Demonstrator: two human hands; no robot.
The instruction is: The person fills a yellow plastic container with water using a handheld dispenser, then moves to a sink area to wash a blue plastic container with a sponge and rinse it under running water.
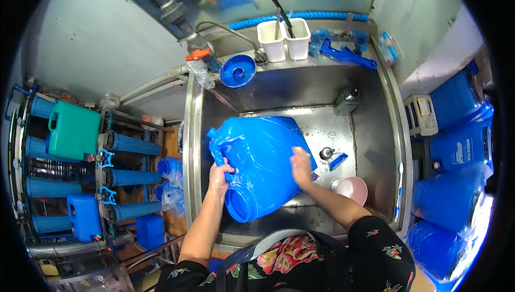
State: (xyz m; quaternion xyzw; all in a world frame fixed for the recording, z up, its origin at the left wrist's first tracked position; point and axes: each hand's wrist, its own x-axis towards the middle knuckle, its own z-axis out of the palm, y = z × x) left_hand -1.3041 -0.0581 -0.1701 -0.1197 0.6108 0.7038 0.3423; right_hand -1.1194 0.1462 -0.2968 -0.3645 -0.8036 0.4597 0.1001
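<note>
A large blue plastic water container [265, 151] lies tilted in the stainless steel sink, its round open mouth towards me at the lower left. My left hand [219, 177] is closed around its side handle. Against the container's right side rests my right hand [301, 167], slightly blurred, with a yellow sponge-like pad [298, 148] mostly hidden under the fingers. Wet streaks and some suds show on the blue plastic. Right of the container, on the sink floor, are a blue scrub brush [338, 162], a drain fitting [326, 153] and a pink bowl [354, 190].
The sink's steel rim [193, 131] surrounds the work. A bottle [348, 99] stands in the far right corner. Along the back ledge are white plastic tubs [272, 46], a blue round lid [238, 71] and a blue wrench [348, 55]. Blue containers [460, 147] line the right side.
</note>
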